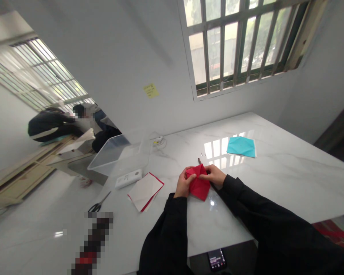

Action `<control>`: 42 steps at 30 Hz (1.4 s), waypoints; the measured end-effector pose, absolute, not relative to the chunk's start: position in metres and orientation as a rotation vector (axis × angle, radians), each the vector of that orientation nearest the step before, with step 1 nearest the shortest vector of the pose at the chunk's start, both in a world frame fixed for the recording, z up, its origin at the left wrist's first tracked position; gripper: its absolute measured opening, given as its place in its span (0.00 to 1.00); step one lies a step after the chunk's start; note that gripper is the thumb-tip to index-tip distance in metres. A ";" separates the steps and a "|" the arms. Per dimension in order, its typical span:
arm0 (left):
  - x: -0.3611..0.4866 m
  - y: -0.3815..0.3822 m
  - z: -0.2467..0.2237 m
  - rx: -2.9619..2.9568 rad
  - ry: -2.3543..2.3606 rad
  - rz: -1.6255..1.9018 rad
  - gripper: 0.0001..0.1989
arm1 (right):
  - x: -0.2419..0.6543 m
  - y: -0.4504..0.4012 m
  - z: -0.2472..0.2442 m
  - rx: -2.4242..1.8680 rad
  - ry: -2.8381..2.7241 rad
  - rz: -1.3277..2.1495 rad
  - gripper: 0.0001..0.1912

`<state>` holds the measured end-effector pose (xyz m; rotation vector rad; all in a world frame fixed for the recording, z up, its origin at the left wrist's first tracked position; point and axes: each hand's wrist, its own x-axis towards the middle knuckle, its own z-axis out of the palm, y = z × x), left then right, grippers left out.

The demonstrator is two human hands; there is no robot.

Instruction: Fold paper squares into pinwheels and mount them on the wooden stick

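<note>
A folded piece of red paper [200, 188] is held between both hands above the white marbled table [286, 172]. My left hand [184, 182] pinches its left side, the thumb lying on the front face. On the upper right part, my right hand [216, 175] grips the paper with thumb and fingers. Creases run across its upper part, where the hands meet. Just beyond the paper, a thin dark stick-like thing [199, 160] shows on the table. Left of my left hand lie stacked sheets [146, 189], white side up with red edges.
Blue folded paper [241, 146] lies at the right back. Leftward are a white box-shaped device [129, 178], scissors [99, 203] and a clear plastic bin [109, 152]. A phone [217, 259] is below the table's front edge. Other people [53, 124] are at the far left.
</note>
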<state>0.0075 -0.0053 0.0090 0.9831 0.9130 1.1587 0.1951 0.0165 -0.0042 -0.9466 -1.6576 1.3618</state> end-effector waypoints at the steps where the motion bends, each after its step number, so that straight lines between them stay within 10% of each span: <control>1: 0.007 -0.005 0.008 0.984 0.930 1.171 0.28 | 0.195 0.016 -0.003 -0.906 -1.615 1.405 0.22; 24: 0.005 -0.002 0.007 1.017 0.968 1.211 0.23 | 0.193 0.021 -0.004 -1.069 -1.301 1.348 0.31; 42: 0.007 -0.005 0.014 0.912 0.903 1.168 0.25 | 0.194 0.021 -0.005 -0.995 -1.423 1.183 0.19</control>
